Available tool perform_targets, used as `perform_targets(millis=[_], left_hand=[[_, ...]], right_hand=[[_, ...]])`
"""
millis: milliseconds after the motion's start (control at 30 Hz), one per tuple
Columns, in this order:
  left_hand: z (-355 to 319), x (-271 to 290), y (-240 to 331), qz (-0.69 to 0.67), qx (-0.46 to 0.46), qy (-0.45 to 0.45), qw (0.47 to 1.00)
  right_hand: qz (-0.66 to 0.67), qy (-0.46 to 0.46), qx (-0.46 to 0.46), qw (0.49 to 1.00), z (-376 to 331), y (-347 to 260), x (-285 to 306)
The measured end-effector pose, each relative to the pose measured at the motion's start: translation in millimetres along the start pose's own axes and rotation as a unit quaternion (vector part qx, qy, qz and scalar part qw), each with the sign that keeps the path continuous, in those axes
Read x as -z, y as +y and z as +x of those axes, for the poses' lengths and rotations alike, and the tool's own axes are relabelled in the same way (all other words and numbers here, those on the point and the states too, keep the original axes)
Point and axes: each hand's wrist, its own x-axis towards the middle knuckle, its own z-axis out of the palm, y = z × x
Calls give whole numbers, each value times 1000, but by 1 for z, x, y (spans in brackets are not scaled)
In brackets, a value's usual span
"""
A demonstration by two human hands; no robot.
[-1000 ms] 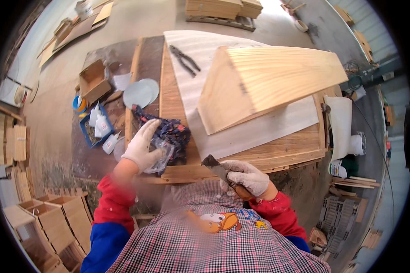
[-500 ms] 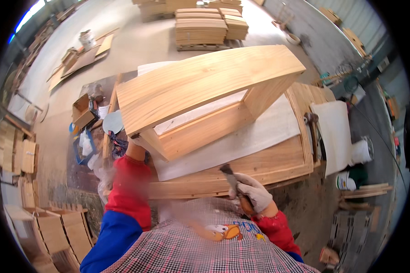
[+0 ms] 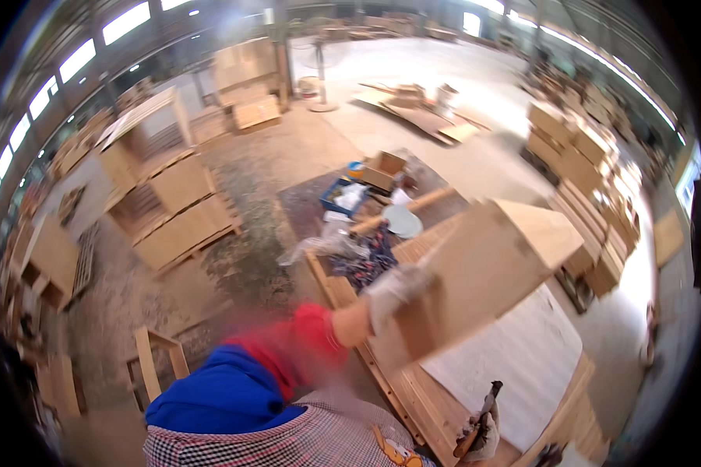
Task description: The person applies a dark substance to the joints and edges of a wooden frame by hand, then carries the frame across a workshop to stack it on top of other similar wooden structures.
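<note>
A pale wooden box frame (image 3: 475, 272), blurred by motion, stands tilted over the bench with a broad plain face turned toward me. My left hand (image 3: 396, 296), in a light glove, is closed on its near left edge; the fingertips are smeared. Lower right, my right hand (image 3: 484, 437), also gloved, is wrapped round a hand tool (image 3: 488, 401) with a dark tip and a brown wooden handle. The tool points up, apart from the frame; its exact kind cannot be made out. Beneath lies a white sheet (image 3: 514, 358) over a wooden panel (image 3: 413, 389).
Beyond my left hand are a blue crate (image 3: 343, 196), a cardboard box (image 3: 383, 170), a round grey lid (image 3: 402, 222) and crumpled plastic (image 3: 327, 241). Wooden cabinets (image 3: 183, 183) stand on the left floor. Stacked boards (image 3: 592, 226) are at the right.
The view has swung left. The wooden frame has turned, so its plain face shows instead of its opening. My left hand stays on it; my right hand still grips the tool.
</note>
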Motion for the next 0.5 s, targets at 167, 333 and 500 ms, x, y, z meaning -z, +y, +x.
perform_targets(millis=[167, 333, 500], left_hand=[[-16, -83, 32, -320, 355, -5, 878], [6, -137, 37, -421, 290, -42, 858], [25, -173, 53, -394, 235, -31, 888]], right_hand=[[60, 164, -4, 985, 55, 8, 6], [41, 126, -97, 986, 119, 67, 139], [370, 18, -181, 911, 80, 56, 148]])
